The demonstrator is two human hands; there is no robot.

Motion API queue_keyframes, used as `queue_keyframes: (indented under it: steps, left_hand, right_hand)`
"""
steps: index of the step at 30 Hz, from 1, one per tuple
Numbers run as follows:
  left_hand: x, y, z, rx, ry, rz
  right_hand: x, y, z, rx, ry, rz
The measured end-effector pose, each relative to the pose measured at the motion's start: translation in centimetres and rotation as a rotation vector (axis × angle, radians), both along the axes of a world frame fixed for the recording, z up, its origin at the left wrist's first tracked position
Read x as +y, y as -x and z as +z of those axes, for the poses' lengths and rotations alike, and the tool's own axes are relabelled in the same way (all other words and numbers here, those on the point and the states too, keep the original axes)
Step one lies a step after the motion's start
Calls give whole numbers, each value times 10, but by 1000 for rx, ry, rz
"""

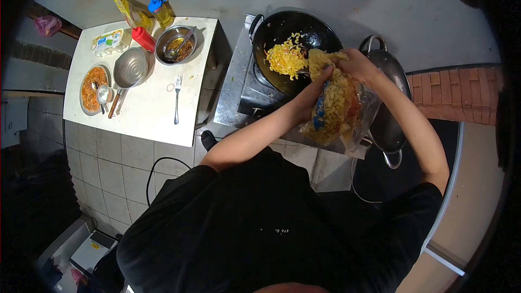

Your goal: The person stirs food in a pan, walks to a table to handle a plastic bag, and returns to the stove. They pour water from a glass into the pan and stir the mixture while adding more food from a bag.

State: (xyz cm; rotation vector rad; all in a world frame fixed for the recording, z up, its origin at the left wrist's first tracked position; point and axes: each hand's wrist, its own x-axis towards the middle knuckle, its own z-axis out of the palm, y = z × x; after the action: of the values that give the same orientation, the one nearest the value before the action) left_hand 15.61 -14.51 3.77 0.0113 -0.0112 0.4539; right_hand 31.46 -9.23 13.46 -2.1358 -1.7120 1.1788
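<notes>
Bag [343, 100] of what looks like pasta is held in both hands, beside the wok [272, 24]. Its side near the top is clasped by the left hand [313, 92]; the upper end is gathered by the right hand [355, 66], fingers closed on it. Yellow food [286, 58] is seen in the wok, ahead and left of the left hand. Pan [389, 127] noted to the right of the right hand. Handling, as judged: moderate weight, limp, plastic slick, contents prone to shift. Best gripped at the gathered top, with the bulging lower part supported.
</notes>
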Motion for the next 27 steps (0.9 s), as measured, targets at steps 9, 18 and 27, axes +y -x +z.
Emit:
queue_keyframes:
  steps: [9,18,27]
  left_hand:
    - [7,-8,-18,104,-8,53]
    - [-4,5,-13,115,-78,49]
    - [-15,18,1,391,-356,161]
  right_hand:
    - [-8,13,8,208,110,-93]
    - [-20,2,20,95,217,-187]
    - [-80,-16,-8,61,-235,-153]
